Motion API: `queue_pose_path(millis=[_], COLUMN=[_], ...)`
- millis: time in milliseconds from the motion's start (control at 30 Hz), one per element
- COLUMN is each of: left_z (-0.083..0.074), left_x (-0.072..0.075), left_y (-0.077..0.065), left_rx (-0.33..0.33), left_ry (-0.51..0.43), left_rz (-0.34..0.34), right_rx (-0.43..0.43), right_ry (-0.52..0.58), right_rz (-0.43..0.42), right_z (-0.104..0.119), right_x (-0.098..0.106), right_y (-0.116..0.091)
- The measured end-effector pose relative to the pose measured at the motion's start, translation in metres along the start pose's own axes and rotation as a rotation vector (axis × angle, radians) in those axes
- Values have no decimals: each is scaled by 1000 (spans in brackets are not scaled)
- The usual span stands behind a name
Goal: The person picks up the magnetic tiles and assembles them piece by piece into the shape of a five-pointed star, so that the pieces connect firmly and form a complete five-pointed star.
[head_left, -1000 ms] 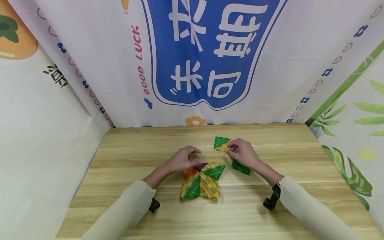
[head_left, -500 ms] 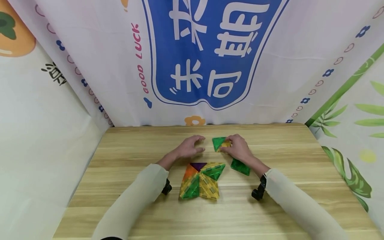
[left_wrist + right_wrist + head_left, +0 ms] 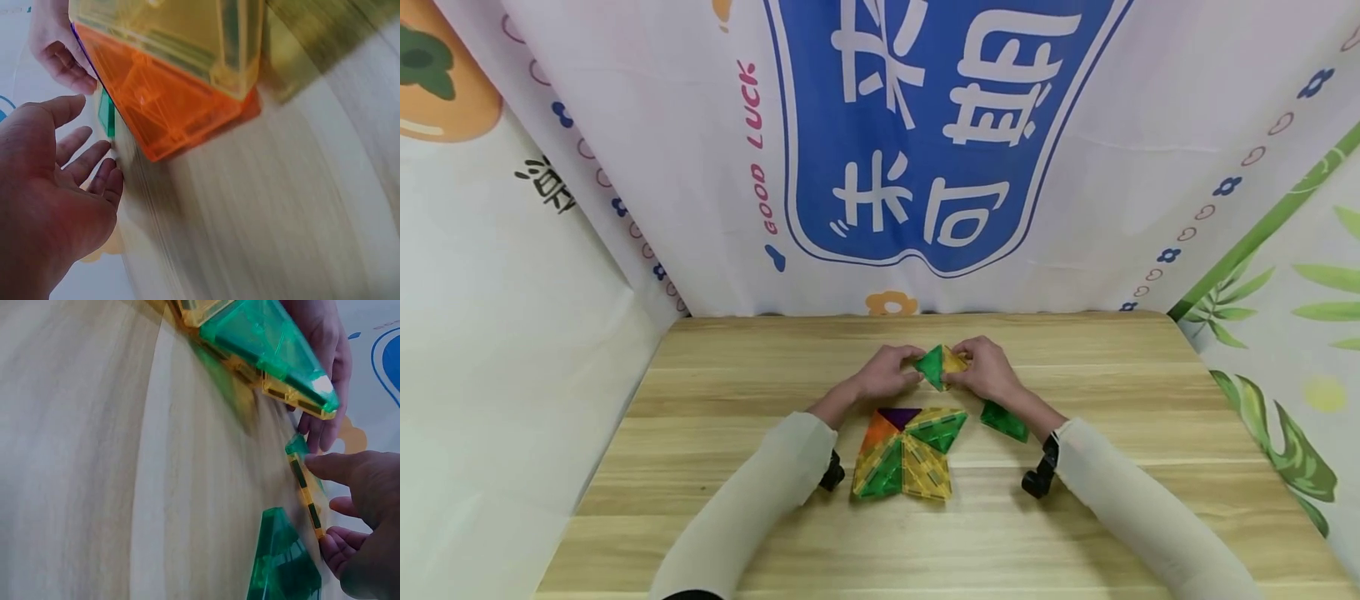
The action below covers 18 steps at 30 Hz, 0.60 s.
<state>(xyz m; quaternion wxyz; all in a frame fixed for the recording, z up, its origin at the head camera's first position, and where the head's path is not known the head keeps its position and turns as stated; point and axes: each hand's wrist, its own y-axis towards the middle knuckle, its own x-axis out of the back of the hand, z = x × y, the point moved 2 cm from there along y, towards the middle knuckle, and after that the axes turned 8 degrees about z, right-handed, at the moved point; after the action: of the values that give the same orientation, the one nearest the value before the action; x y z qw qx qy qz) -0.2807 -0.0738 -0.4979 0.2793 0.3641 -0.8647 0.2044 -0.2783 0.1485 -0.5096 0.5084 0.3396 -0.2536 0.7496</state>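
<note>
A green triangular magnetic tile [image 3: 930,365] and a yellow triangular magnetic tile [image 3: 953,365] lie edge to edge near the back of the table. My right hand [image 3: 988,368] pinches the yellow one between thumb and fingers, as the right wrist view also shows. At the green tile's left corner is my left hand [image 3: 883,372], its thumb and fingers spread on either side; whether they touch it is unclear. Nearer me sits a raised figure of joined green, yellow, orange and purple tiles [image 3: 925,467]. A separate dark green tile [image 3: 1004,421] lies below my right wrist.
The wooden table [image 3: 737,400] runs back to a white printed cloth [image 3: 722,275], with further cloth at both sides. A black wrist camera [image 3: 1039,479] hangs under the right forearm, close to the tabletop.
My left hand has moved up and right from the joined figure to the green tile. The green and yellow pair has shifted slightly left and turned, so their shared edge now stands upright in view.
</note>
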Motion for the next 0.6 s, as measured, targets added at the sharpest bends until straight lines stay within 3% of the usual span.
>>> queue_pose_path(millis=[300, 600], left_z=[-8, -10], left_x=[-6, -6], left_y=[1, -1], left_rx=[43, 88], left_ry=[-70, -135], left_rz=[-12, -123], right_rx=[43, 125], right_ry=[10, 77], right_rz=[13, -34], right_z=[5, 1], right_x=[-2, -9], right_y=[-1, -5])
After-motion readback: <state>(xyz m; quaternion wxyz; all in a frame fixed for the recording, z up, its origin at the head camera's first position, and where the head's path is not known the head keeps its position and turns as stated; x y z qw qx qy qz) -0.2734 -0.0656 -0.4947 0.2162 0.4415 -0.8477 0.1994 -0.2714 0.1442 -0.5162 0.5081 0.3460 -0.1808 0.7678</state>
